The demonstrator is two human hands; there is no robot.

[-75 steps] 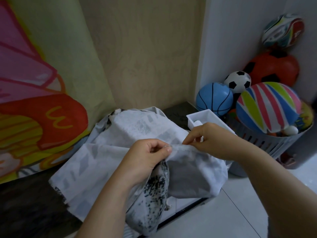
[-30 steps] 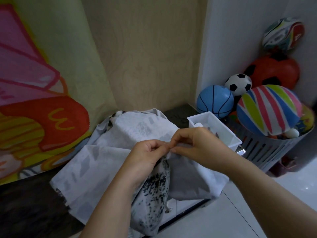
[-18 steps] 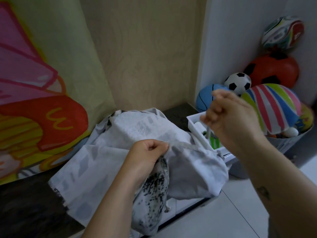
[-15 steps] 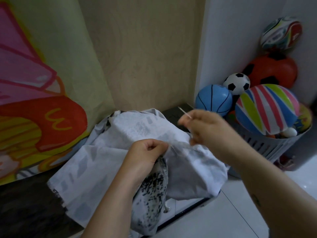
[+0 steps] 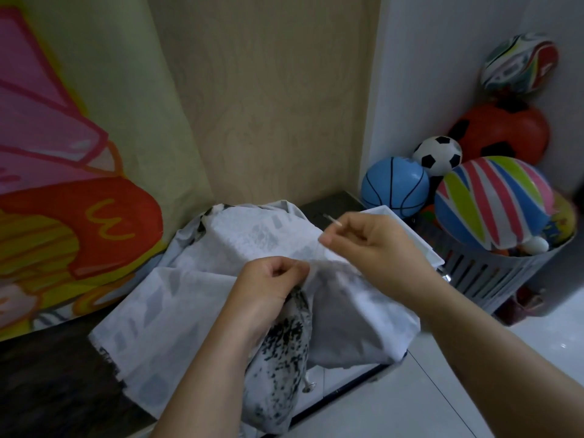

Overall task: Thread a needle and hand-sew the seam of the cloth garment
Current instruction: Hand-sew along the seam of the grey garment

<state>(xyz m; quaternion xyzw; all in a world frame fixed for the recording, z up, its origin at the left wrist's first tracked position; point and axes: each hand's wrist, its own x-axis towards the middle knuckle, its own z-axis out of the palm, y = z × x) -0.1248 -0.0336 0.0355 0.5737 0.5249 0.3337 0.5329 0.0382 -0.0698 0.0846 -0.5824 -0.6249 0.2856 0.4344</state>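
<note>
One stitch looks pulled through: the needle [image 5: 331, 219], pinched by the fingers of the right hand [image 5: 369, 245], has dropped back from its high pull and hovers just above the cloth garment [image 5: 196, 298], which is heaped on the counter [image 5: 47, 384]. The left hand [image 5: 268, 279] pinches the garment's seam fold, so the next stitch looks ready.

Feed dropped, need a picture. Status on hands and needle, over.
Left hand pinches cloth at the fold. Right hand pinches needle, raised above cloth. Thread not discernible. Nothing in the way.
</note>
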